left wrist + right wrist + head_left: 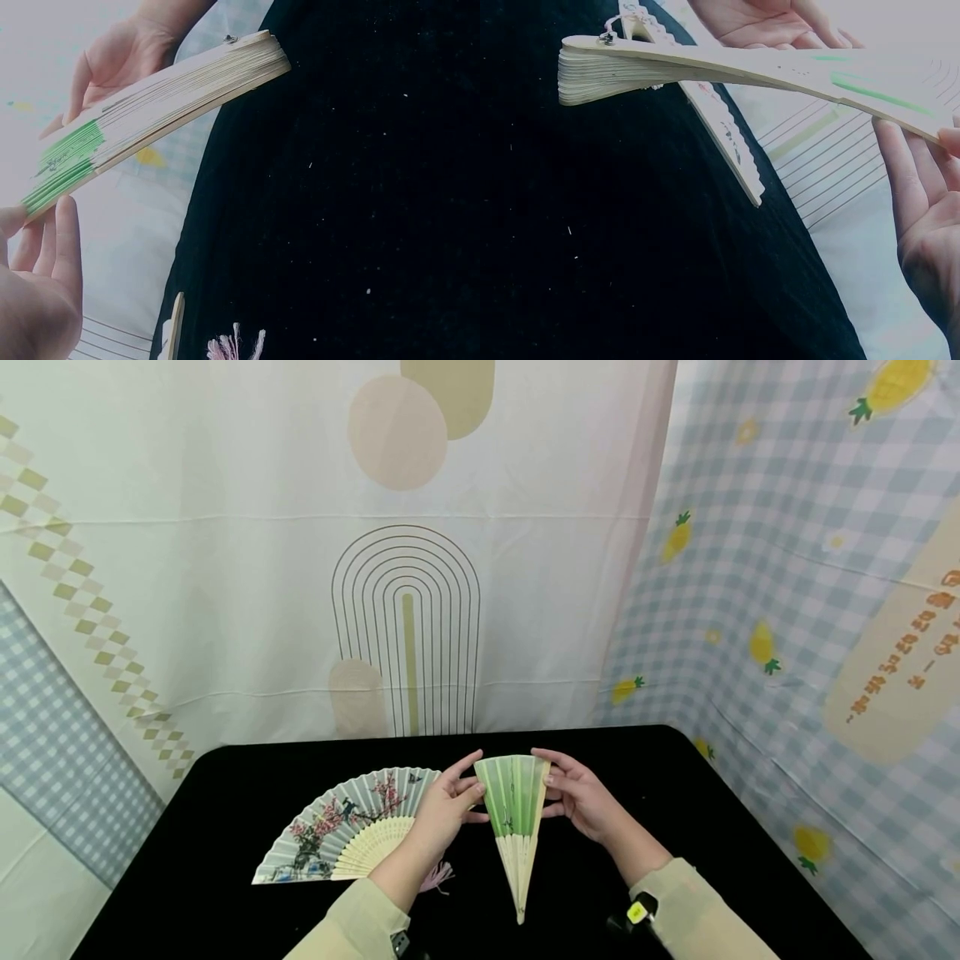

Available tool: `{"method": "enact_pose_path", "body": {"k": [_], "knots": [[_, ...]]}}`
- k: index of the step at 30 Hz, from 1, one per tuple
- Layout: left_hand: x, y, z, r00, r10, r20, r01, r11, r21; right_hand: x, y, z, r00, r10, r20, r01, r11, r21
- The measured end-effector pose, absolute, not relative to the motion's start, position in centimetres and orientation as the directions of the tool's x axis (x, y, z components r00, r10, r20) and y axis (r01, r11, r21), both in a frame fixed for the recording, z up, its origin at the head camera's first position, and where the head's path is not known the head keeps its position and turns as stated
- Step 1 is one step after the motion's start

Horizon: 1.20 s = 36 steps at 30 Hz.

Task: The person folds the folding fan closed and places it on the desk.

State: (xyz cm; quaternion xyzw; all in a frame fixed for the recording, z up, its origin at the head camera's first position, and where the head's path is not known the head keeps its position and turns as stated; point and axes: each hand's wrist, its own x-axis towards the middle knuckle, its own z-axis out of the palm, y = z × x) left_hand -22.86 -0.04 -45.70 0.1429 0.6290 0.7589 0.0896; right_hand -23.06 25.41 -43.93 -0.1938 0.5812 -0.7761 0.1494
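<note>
A green and white folding fan, partly spread, is held up above the black table with its narrow pivot end pointing down. My left hand pinches its left edge near the top, thumb in front. On the opposite side, my right hand holds the wooden outer rib between thumb and fingers. Its pale ribs bunch together toward the riveted end in the left wrist view. Behind my left forearm, a second fan lies widely spread on the table, painted with pink blossoms. The forearm hides part of it.
A pink tassel lies on the black tabletop beside the spread fan. A patterned white cloth hangs behind the table, and a blue checked one hangs at the right.
</note>
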Motion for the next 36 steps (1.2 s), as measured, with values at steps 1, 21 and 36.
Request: {"method": "enact_pose_path", "body": {"k": [1, 21, 36], "knots": [[-22.86, -0.03, -45.68, -0.943, 0.316, 0.104, 0.044, -0.191, 0.981, -23.06, 25.39, -43.93, -0.879, -0.458, 0.129, 0.005, -0.281, -0.96], [-22.78, 0.09, -45.53, -0.935, 0.339, 0.106, 0.051, -0.167, 0.985, -22.88, 24.88, -43.92, -0.868, -0.482, 0.117, 0.02, -0.27, -0.963], [-22.74, 0.2, -45.58, -0.929, 0.354, 0.109, 0.053, -0.165, 0.985, -22.99, 24.46, -44.23, -0.861, -0.493, 0.126, 0.009, -0.263, -0.965]]}}
